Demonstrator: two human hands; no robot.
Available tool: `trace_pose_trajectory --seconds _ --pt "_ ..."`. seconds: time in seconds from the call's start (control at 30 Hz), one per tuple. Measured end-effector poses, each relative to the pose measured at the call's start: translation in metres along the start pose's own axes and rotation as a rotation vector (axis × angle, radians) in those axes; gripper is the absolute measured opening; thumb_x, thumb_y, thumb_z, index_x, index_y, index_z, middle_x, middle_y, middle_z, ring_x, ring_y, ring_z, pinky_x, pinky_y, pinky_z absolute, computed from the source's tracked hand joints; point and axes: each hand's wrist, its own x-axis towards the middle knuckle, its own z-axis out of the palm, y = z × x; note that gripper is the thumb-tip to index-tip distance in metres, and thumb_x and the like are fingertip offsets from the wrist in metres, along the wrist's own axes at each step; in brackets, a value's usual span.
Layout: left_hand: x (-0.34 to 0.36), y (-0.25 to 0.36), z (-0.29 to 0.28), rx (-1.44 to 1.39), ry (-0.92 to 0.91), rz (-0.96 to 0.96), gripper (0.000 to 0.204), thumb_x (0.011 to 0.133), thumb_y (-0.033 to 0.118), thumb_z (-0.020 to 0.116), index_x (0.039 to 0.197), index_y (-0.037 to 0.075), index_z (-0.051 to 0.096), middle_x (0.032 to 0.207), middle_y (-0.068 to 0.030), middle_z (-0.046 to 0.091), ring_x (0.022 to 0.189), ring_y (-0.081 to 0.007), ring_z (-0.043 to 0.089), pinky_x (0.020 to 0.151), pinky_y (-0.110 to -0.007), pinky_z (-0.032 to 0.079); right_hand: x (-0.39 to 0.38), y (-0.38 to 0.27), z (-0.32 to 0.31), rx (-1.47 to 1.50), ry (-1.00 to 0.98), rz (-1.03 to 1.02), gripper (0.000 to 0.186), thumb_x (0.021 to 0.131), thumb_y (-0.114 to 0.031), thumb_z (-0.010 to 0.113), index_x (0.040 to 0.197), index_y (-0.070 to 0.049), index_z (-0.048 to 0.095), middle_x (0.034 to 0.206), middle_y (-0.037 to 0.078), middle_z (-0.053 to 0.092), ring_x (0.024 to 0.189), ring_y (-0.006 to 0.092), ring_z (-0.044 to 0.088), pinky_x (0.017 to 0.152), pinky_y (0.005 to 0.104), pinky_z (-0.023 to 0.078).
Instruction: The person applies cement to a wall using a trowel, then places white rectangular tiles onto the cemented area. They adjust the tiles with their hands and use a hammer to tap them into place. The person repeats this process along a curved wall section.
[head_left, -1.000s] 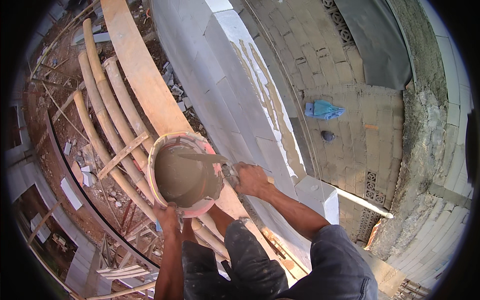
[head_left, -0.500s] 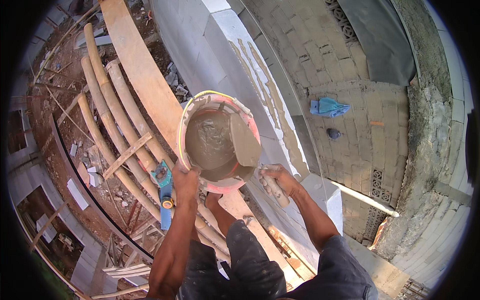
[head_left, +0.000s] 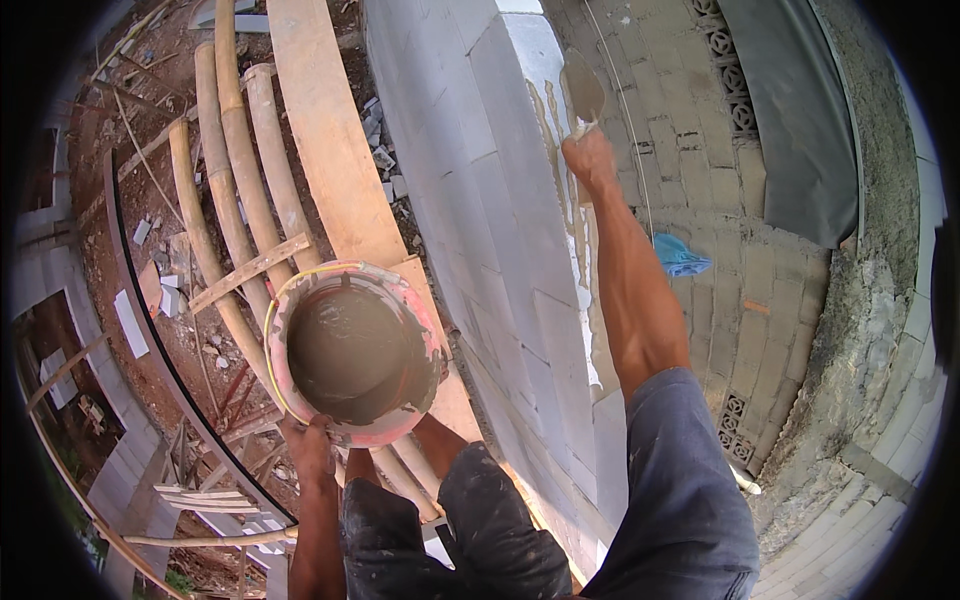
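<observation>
My left hand (head_left: 314, 446) is closed on the near rim of a red bucket (head_left: 428, 325) with a yellow edge. Grey wet mortar (head_left: 355, 345) lies inside it. Far ahead, my right arm stretches along a pale block wall (head_left: 455, 140). My right hand (head_left: 590, 160) grips a trowel, its handle mostly hidden by the fingers. The mortar-coated trowel blade (head_left: 584, 90) is over the right edge of the wall top, tilted. Uneven strips of mortar (head_left: 600, 345) run along that top, partly covered by my arm.
Bamboo poles (head_left: 235, 170) and a wooden plank (head_left: 335, 150) run along the wall's left side, above rubble-strewn ground. Right of the wall, lower down, are a grey block surface (head_left: 705, 310), a blue cloth (head_left: 682, 256) and a dark sheet (head_left: 800, 130).
My right hand has carried the trowel from the bucket forward and right to the wall top. The bucket, still in my left hand, sits lower and farther left in view; the saw no longer shows.
</observation>
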Motion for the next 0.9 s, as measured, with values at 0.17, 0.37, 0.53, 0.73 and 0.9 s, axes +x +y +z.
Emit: trace_pose_trajectory --seconds 0.17,0.37,0.53,0.73,0.9 --pt "0.009 -0.027 -0.057 0.027 0.009 0.048 0.034 0.074 -0.005 0.055 0.108 -0.005 0.06 0.089 -0.0053 0.062 0.071 -0.0144 0.057 0.065 -0.029 0.046 -0.008 -0.018 -0.012 0.032 -0.06 0.02 0.049 0.078 -0.025 0.06 0.114 0.008 0.059 0.11 0.033 0.064 0.109 0.0447 0.062 0.095 0.0478 0.048" --pt "0.008 -0.048 -0.095 0.018 0.032 0.029 0.044 0.07 -0.008 0.052 0.113 -0.007 0.058 0.094 -0.0076 0.064 0.079 -0.0168 0.061 0.071 -0.029 0.049 -0.034 -0.033 0.023 -0.014 -0.021 0.006 0.049 0.079 -0.028 0.059 0.115 0.007 0.058 0.112 0.032 0.064 0.109 0.046 0.061 0.097 0.0486 0.047" --pt "0.011 -0.02 -0.046 0.008 0.001 0.047 0.05 0.071 -0.01 0.052 0.121 -0.005 0.055 0.104 -0.0092 0.064 0.094 -0.0188 0.062 0.084 -0.031 0.049 -0.031 0.007 0.003 -0.116 -0.044 -0.123 0.046 0.082 -0.026 0.059 0.107 0.012 0.06 0.096 0.033 0.067 0.088 0.0476 0.067 0.077 0.0497 0.052" --pt "0.04 0.001 -0.006 -0.16 -0.054 0.093 0.052 0.077 -0.008 0.056 0.128 -0.003 0.051 0.115 -0.0134 0.064 0.108 -0.0229 0.061 0.095 -0.034 0.046 -0.196 -0.022 -0.009 0.286 -0.54 -0.146 0.027 0.086 -0.021 0.063 0.101 0.001 0.06 0.075 0.01 0.059 0.068 0.0155 0.057 0.065 0.0342 0.047" --pt "0.059 0.016 0.028 -0.176 -0.103 0.094 0.052 0.078 -0.007 0.057 0.13 -0.003 0.05 0.117 -0.0146 0.064 0.109 -0.0241 0.062 0.096 -0.034 0.045 -0.261 -0.081 0.038 -0.164 -0.733 -0.449 0.034 0.08 -0.022 0.069 0.104 0.0 0.062 0.088 0.017 0.069 0.083 0.0347 0.068 0.074 0.0437 0.052"
